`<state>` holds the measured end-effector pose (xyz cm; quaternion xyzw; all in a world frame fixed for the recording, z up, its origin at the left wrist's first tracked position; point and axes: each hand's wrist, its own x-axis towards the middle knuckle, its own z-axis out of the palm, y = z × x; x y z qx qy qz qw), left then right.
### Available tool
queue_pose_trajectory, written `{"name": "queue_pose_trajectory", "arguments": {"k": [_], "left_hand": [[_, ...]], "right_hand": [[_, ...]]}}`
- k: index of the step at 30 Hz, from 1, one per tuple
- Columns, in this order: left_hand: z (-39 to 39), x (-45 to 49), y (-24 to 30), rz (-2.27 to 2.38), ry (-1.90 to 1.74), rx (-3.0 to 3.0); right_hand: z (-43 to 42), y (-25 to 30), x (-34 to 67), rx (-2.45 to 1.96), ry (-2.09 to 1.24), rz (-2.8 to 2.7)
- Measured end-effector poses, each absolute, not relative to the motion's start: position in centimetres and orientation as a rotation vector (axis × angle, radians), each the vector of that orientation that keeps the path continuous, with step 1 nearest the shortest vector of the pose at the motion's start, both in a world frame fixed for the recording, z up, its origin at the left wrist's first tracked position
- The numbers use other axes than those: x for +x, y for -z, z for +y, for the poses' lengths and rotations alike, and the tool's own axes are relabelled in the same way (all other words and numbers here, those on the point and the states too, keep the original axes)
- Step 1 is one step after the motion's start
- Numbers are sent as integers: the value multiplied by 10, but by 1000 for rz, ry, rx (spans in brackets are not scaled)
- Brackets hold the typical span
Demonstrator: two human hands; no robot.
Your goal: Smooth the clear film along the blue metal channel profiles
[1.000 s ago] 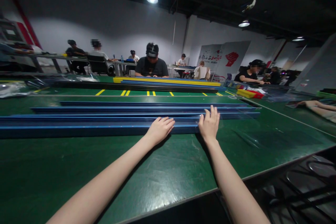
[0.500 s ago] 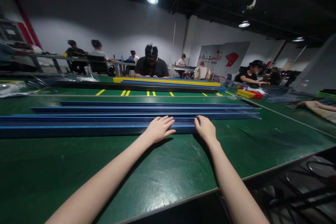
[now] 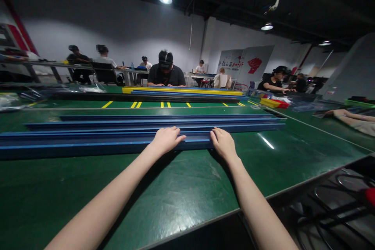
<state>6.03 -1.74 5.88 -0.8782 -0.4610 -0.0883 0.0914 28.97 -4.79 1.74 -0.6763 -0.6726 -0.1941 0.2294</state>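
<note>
Several long blue channel-shaped rails lie side by side across the green table. The nearest blue rail (image 3: 88,149) runs from the left edge of the view to my right hand. Over its top, left of that end, is my left hand (image 3: 166,140), its fingers bent across the far edge and partly hidden. My right hand (image 3: 223,143) is closed around the right end of the same rail, thumb side toward the left hand. Just beyond the fingers, further blue rails (image 3: 252,126) lie parallel on the table.
The green table (image 3: 187,187) bears yellow marks. Farther back lie a black rail (image 3: 140,97) and yellow rails (image 3: 181,90). Clear plastic wrap (image 3: 13,102) is at left, yellow and red bins (image 3: 274,103) at right. A co-worker (image 3: 166,71) sits opposite; another person's arm (image 3: 351,116) rests at right.
My left hand has shifted left along the nearest rail, and its spread fingers now bend over the far edge. My right hand stays at the rail's end. The view has turned slightly.
</note>
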Motion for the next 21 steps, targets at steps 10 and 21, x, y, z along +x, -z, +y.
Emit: {"name": "queue_pose_trajectory", "arguments": {"k": [10, 21], "left_hand": [[-20, 59, -58, -1573, 264, -2377], [-23, 74, -41, -1180, 475, -2655]], "right_hand": [[-50, -18, 286, -1934, 572, -1850], [-48, -12, 274, -1706, 506, -2108]]}}
